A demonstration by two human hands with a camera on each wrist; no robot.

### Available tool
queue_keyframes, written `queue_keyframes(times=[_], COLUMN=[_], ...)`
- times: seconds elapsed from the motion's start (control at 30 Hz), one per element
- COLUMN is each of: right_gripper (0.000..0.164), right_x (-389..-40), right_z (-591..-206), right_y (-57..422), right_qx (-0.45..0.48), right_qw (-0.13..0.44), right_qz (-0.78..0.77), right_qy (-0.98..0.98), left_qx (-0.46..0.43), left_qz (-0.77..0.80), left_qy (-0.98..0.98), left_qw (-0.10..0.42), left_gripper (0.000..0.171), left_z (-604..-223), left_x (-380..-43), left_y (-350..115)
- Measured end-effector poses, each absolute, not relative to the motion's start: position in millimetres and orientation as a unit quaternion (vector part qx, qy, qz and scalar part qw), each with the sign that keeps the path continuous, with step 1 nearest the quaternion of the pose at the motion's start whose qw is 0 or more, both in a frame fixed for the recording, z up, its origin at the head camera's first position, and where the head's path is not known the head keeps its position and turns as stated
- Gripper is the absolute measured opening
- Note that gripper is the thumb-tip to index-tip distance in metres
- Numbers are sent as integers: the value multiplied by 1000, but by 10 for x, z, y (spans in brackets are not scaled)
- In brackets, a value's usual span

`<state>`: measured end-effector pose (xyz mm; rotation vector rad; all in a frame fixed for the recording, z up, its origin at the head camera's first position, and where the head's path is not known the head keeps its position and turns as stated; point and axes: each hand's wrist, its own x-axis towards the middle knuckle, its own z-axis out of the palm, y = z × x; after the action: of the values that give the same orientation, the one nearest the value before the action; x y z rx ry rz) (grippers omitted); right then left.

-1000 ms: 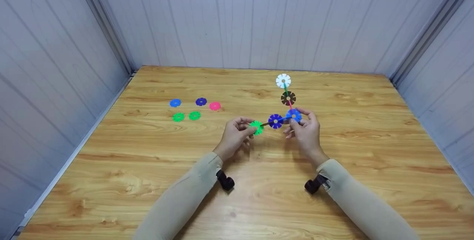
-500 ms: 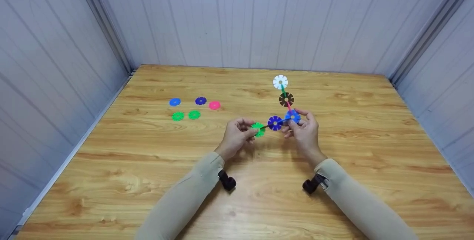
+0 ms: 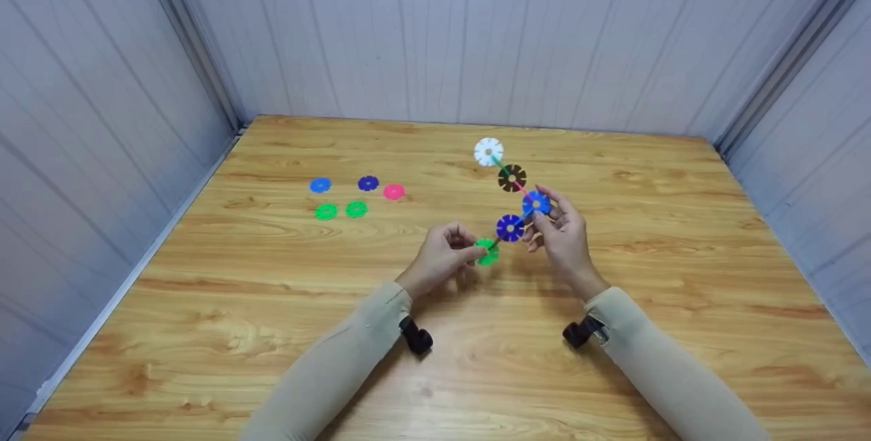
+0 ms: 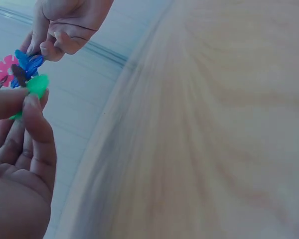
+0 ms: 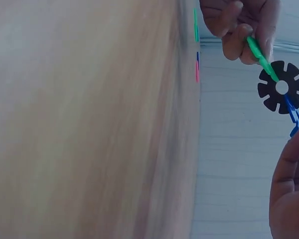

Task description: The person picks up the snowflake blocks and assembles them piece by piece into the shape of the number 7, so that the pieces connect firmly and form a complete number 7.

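Observation:
A chain of slotted plastic discs is held up between both hands in the head view. My left hand (image 3: 439, 258) pinches the green disc (image 3: 487, 252) at its near end between thumb and fingers. With thumb and fingers my right hand (image 3: 563, 240) pinches the blue disc (image 3: 536, 204) at the bend. Between the hands sits a dark-blue disc (image 3: 510, 228); a black disc (image 5: 282, 87) joins the green one in the right wrist view. Beyond the right hand the chain runs through a pink disc (image 4: 8, 70) and a dark disc (image 3: 512, 178) to a white disc (image 3: 488, 152).
Several loose discs lie flat at the left on the wooden table (image 3: 204, 332): a blue disc (image 3: 320, 185), a purple disc (image 3: 368, 183), a pink one and two green ones. Pale panel walls (image 3: 435, 33) enclose the table's back and sides.
The chain has swung: its white far end moved left, while the green near end and the left hand shifted right and slightly toward the body. Both hands keep their pinch.

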<state>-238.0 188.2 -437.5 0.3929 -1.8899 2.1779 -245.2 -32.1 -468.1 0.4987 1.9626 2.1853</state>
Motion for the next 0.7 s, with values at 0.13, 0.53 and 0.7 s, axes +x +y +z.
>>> queue_keyframes(times=[0.13, 0.53, 0.7], right_gripper=[53, 17, 5], right_x=[-2368, -2343, -2339], right_z=[-4385, -4412, -4433], right_y=[1877, 1764, 1786], right_qx=[150, 74, 79], right_qw=[88, 36, 52], right_qz=[737, 760, 746], right_qy=[-653, -644, -659], left_qx=[165, 151, 182], left_qz=[721, 754, 723], left_qy=[668, 631, 660], left_qw=[86, 104, 95], left_gripper=[13, 14, 13], left_z=[-4713, -4699, -4727], left_x=[-2438, -2408, -2458], left_y=[-326, -201, -216])
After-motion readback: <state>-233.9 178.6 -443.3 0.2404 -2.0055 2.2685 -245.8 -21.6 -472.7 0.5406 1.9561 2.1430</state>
